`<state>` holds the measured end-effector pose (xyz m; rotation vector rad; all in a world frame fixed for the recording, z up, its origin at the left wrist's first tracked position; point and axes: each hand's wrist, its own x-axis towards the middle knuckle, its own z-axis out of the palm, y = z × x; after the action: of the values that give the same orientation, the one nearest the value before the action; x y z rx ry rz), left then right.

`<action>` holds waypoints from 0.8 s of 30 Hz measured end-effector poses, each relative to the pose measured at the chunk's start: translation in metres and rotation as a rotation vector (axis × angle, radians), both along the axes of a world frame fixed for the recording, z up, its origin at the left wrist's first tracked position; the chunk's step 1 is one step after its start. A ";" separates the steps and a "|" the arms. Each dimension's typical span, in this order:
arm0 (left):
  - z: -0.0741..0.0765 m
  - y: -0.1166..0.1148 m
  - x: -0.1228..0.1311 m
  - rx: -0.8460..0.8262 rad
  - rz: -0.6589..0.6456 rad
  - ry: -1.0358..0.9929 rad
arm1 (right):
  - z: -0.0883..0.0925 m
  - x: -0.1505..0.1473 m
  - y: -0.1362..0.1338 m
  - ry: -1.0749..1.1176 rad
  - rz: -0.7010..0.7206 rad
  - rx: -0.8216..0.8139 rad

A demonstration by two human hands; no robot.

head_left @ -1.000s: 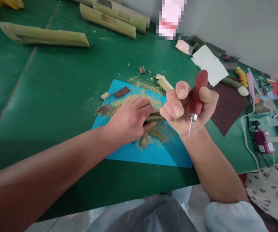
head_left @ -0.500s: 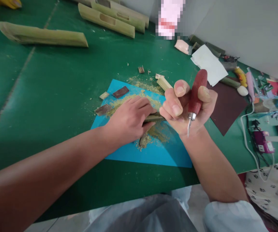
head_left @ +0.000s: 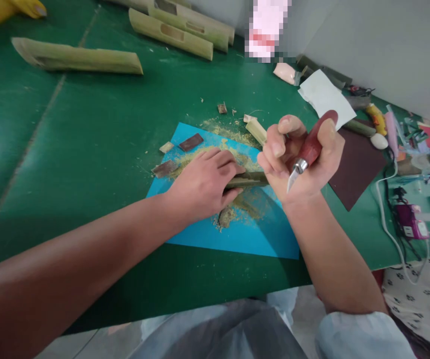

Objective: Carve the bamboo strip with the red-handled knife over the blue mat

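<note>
My left hand (head_left: pixel 209 184) is closed round one end of a short bamboo piece (head_left: pixel 250 179), pressing it onto a blue sheet (head_left: pixel 200 232). In my right hand (head_left: pixel 304 154), palm turned up, lies a carving knife (head_left: pixel 310 149) with a red wooden handle and a small pointed blade. The thumb and fingers close on the handle above the bamboo's right end, which the hand partly hides. Pale shavings and sawdust cover the sheet around the bamboo. Dark sandpaper scraps (head_left: pixel 191 142) lie left of it, and a small bamboo offcut (head_left: pixel 255 130) lies behind.
Cut bamboo tubes (head_left: pixel 172 35) lie at the back, with a single one (head_left: pixel 80 60) at the left. Right stand white paper (head_left: pixel 325 99), a dark brown sheet (head_left: pixel 360 167), a magenta device (head_left: pixel 411 221) with cables, and craft scraps. Another person's yellow sleeve (head_left: pixel 1 15) shows upper left.
My right hand has tilted the knife from nearly upright to slanting, its blade now pointing down-left. The left hand keeps its hold on the bamboo. The whole view has shifted slightly.
</note>
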<state>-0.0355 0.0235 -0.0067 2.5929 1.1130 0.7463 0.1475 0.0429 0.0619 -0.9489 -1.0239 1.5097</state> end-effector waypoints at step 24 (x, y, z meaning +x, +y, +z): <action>0.081 0.006 0.027 0.113 0.183 -0.223 | 0.012 0.009 0.006 -0.627 -0.018 0.601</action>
<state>-0.0080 0.0296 0.0740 2.4417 1.2808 1.1394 0.1562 0.0492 0.0742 -0.9920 -1.7814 0.7921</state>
